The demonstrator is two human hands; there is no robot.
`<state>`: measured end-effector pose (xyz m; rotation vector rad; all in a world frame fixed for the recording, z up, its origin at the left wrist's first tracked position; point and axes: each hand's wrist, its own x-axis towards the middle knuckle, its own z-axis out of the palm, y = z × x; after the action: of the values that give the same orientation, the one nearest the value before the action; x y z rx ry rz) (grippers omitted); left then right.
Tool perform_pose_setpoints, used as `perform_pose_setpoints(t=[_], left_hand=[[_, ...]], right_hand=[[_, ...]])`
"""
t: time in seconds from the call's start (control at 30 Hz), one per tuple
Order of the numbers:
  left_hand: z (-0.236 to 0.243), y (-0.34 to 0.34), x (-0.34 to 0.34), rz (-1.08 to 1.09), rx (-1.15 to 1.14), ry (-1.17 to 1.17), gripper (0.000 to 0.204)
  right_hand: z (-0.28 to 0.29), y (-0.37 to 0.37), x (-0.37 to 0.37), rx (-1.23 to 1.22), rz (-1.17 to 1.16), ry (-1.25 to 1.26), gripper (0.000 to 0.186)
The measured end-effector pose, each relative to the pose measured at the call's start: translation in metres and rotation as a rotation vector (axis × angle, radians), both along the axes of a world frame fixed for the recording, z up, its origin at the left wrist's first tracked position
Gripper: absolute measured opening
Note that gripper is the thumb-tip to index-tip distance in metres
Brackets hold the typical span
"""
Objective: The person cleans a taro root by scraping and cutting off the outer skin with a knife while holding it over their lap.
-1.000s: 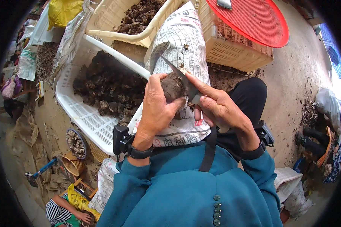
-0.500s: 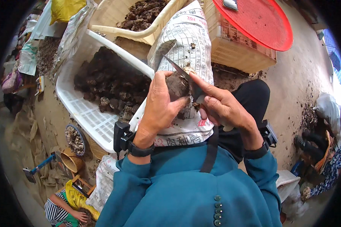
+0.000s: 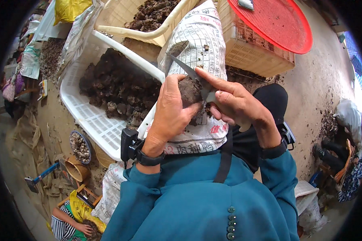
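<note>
My left hand [image 3: 171, 114] grips a dark brown, rough round lump [image 3: 190, 91] over a white printed woven sack [image 3: 197, 38] lying across my lap. My right hand [image 3: 237, 106] is closed on a knife [image 3: 185, 66], its index finger stretched along the blade; the blade crosses the top of the lump with its tip pointing up and left. Pale crumbs and dark bits cling around the cut side and on the sack. Part of the knife handle is hidden in my fingers.
A white basket [image 3: 90, 120] of dark lumps stands left, a cream basket [image 3: 122, 32] behind. A red mesh tray [image 3: 277, 28] rests on a crate [image 3: 253, 60] at back right. A bowl of pale pieces [image 3: 79, 146] lies lower left. Other people [image 3: 68, 223] work at lower left and right [image 3: 330, 158].
My right hand and knife have shifted slightly along the lump, the fingertip now a little higher and more leftward than half a second ago. My left hand still holds the lump.
</note>
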<state>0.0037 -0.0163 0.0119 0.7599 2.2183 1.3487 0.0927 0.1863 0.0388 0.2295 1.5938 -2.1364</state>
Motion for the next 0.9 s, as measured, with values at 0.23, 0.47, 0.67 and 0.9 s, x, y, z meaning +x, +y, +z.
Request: perform_pose_setpoints(t=[0.23, 0.47, 0.67, 0.9], left_hand=[[0.001, -0.001, -0.002, 0.009, -0.014, -0.105, 0.071], [-0.004, 0.000, -0.001, 0.023, -0.047, 0.061, 0.065], [0.002, 0.005, 0.004, 0.044, -0.040, 0.033, 0.065], [0.007, 0.014, 0.015, 0.079, -0.112, 0.286, 0.064]], right_hand=[[0.016, -0.026, 0.037, 0.689, -0.154, 0.410, 0.078], [-0.020, -0.036, 0.085, 0.975, -0.113, 0.430, 0.070], [-0.019, -0.042, 0.084, 0.940, -0.154, 0.374, 0.070], [0.002, -0.053, 0.066, 1.522, -0.104, 0.391, 0.069]])
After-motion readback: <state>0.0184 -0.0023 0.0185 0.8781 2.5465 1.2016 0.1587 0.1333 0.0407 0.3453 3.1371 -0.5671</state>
